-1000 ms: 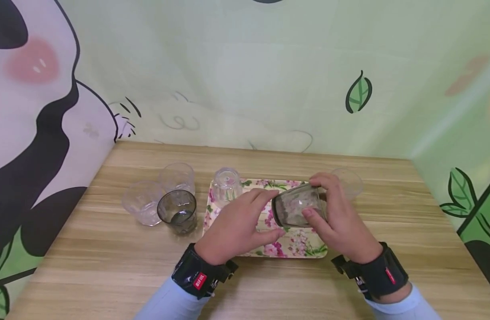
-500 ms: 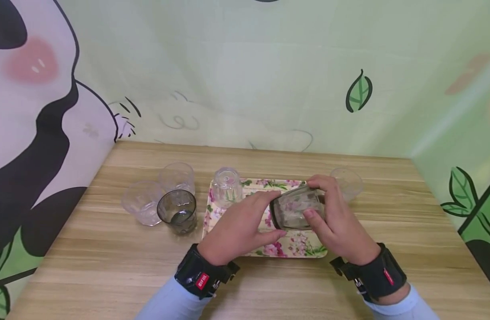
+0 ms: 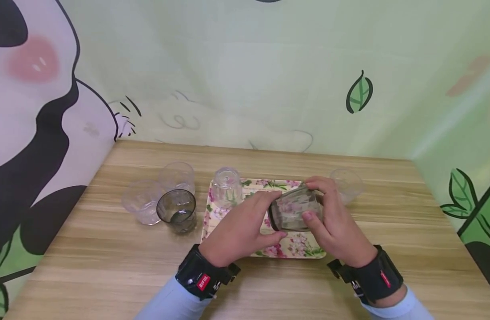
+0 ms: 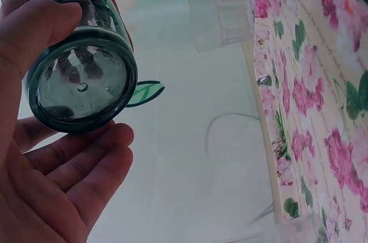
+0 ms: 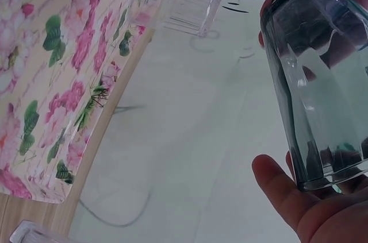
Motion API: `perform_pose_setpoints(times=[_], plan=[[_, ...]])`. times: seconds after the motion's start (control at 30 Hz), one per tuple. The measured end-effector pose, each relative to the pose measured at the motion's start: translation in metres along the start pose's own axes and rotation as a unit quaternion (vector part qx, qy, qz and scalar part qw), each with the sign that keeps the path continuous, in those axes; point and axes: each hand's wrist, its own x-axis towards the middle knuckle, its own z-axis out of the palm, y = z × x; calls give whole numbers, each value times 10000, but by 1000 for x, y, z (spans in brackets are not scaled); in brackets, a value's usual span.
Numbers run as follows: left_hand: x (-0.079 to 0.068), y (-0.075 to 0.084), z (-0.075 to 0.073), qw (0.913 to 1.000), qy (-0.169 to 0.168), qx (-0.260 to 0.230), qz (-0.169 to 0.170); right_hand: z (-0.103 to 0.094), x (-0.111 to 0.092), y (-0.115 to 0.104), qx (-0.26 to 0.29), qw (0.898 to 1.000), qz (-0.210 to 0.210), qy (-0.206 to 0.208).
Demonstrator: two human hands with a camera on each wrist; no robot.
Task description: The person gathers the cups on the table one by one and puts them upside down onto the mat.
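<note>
A smoky grey glass (image 3: 294, 211) is tilted on its side above the flowered tray (image 3: 308, 250), its dark rim facing left. My left hand (image 3: 237, 231) holds the rim end, fingers on the upper side and thumb on the lower side. At the base end, my right hand (image 3: 338, 226) grips the glass between thumb and fingers. The left wrist view looks into the mouth of the grey glass (image 4: 83, 85). Upside down on the tray's back left corner stands a clear glass (image 3: 227, 184).
Left of the tray, another grey glass (image 3: 178, 218) stands upright beside two clear ones, a nearer glass (image 3: 142, 204) and a farther glass (image 3: 177, 175). Behind my right hand is one more clear glass (image 3: 350, 184). A printed backdrop (image 3: 245, 89) rises behind the wooden table (image 3: 268, 289).
The grey glass has shifted slightly left and down, both hands moving with it. The other glasses and the tray stay where they were.
</note>
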Motion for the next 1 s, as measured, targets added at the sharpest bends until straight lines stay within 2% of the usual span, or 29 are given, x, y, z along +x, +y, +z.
perform_pose_setpoints(times=[0.47, 0.7, 1.0], plan=[[0, -2, -3, 9989, 140, -340, 302, 2, 3, -6, 332, 9994, -77, 40], [-1, -7, -8, 9970, 439, -84, 636, 2, 3, -5, 257, 9993, -276, -5], [-2, -9, -10, 9945, 567, 86, 882, 0, -2, -4, 352, 9990, 21, -281]])
